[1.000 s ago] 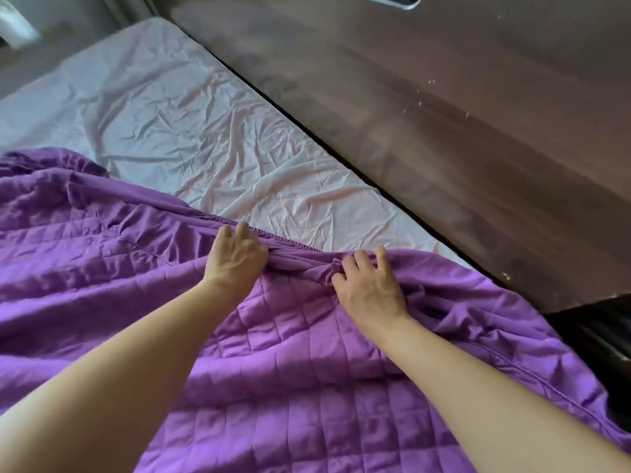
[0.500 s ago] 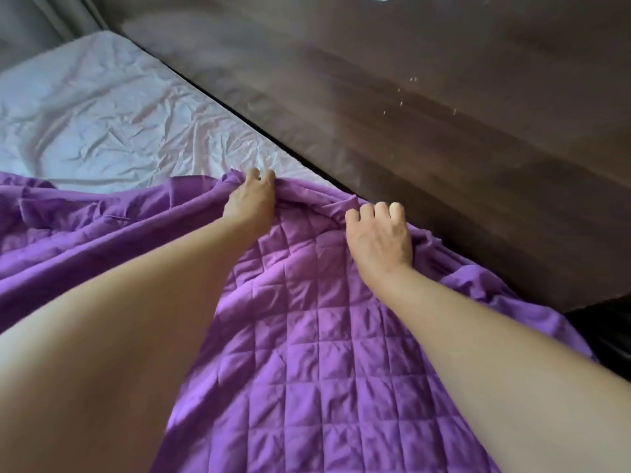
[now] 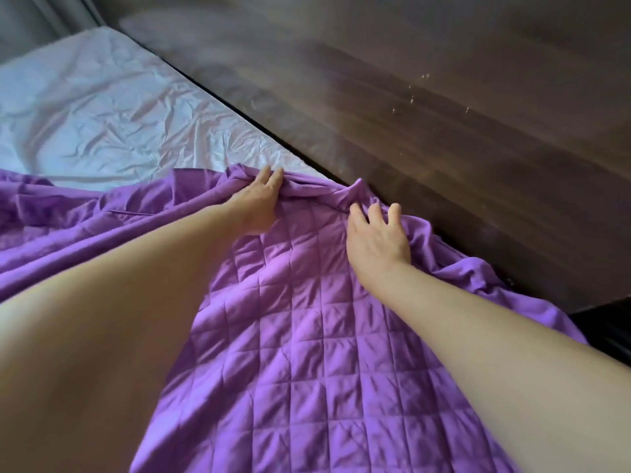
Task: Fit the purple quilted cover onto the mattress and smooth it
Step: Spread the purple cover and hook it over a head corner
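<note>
The purple quilted cover lies over the near part of the mattress, which shows a wrinkled white sheet beyond it. My left hand grips the cover's bunched far edge near the middle, fingertips curled into the fold. My right hand rests on the cover close to the wooden board, fingers spread and slightly bent over the edge fabric. The cover's far hem is rumpled between the two hands.
A dark wooden headboard runs diagonally along the mattress's right side, with a narrow dark gap between them. A dark piece of furniture sits at the right edge. Grey curtain or wall stands at the top left.
Both hands have drawn the cover's edge farther up the mattress toward the headboard. My right hand's fingers have loosened and spread out from their earlier curled grip.
</note>
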Demonstrator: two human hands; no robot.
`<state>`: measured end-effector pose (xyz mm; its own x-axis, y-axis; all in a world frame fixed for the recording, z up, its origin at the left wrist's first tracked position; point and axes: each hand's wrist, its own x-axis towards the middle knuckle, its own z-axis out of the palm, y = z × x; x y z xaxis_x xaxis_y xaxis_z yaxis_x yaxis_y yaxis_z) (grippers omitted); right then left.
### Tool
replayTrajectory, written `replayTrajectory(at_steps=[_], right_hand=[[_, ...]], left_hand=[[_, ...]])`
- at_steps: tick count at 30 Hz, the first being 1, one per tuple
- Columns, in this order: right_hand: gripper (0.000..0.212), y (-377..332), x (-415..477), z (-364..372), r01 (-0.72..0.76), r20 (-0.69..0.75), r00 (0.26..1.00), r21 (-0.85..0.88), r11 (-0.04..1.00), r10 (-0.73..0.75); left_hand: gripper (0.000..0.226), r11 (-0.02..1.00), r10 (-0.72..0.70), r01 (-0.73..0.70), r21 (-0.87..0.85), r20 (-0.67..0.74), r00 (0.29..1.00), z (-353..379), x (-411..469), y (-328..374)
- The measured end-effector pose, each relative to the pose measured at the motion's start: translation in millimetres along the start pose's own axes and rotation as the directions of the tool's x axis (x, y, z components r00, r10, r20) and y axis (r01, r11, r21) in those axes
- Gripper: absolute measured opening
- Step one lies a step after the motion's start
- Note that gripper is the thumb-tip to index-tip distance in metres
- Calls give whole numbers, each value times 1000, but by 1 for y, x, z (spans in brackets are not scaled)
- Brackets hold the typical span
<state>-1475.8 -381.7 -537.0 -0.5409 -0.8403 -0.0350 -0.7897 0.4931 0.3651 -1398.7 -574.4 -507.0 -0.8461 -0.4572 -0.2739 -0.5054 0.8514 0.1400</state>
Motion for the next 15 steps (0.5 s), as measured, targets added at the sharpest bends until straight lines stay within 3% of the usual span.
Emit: replayTrajectory(at_steps=[1, 3, 5, 7, 11, 15], right_hand=[[46, -2, -1, -4, -15, 8, 1000, -1, 1000, 15], [54, -6, -6, -12, -58, -24, 998, -18, 998, 58], [56, -8, -9, -12, 3, -26, 1000, 18, 1000, -2], [57, -5, -13, -7, 69, 54, 996, 140, 988, -77], [57, 1, -8, 1, 38, 178, 982, 183, 982, -71], [57, 3, 4, 3, 5, 231, 972, 188, 982, -49]], left_hand=[[73, 999, 0, 1, 33, -7, 1000, 1, -5, 2], [73, 985, 1, 27, 168, -167, 986, 5, -22, 8], [71, 943, 53, 44, 329, -278, 959, 12, -36, 16], [67, 910, 50, 28, 414, -176, 983, 25, -43, 21], [56, 962, -144, 127, 242, 56, 988, 41, -20, 17], [55, 975, -201, 175, 134, 216, 955, 34, 2, 18]])
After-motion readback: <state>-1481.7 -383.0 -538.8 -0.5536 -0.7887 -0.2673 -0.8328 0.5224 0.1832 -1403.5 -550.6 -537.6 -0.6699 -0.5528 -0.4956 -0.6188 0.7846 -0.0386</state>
